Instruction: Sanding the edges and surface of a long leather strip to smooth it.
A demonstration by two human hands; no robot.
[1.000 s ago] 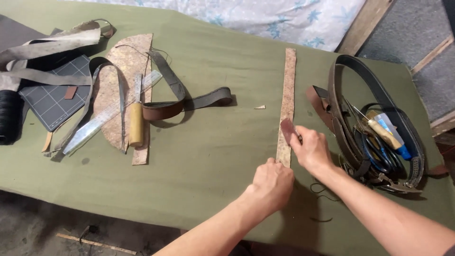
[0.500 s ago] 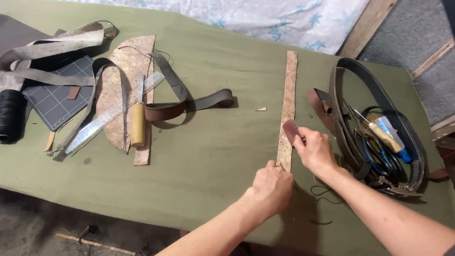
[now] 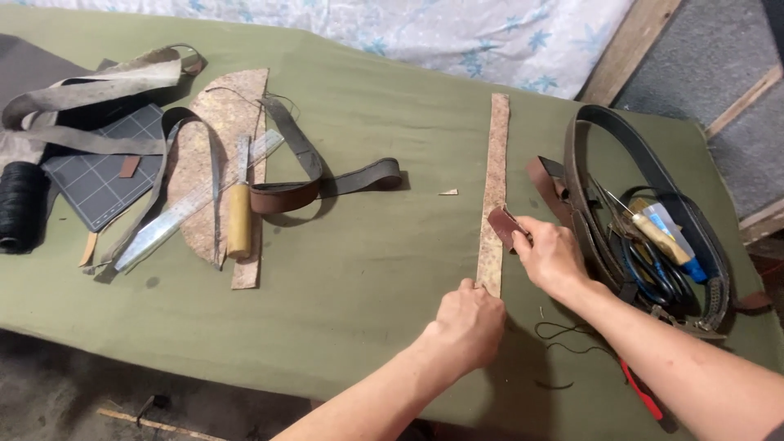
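My right hand [image 3: 554, 255] fingers pinching a small brown leather scrap [image 3: 505, 225] against the long tan strip's [image 3: 495, 188] right edge, my left hand [image 3: 467, 325] closed, pinning the strip's near end to the green desk [image 3: 359, 261], coiled belts [image 3: 645, 204] just right

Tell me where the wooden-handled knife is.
In the head view the wooden-handled knife lies on the left part of the green table, on the tan leather piece, beside the clear ruler.

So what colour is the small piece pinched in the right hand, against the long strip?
Dark reddish-brown, small leather piece, shown in the head view.
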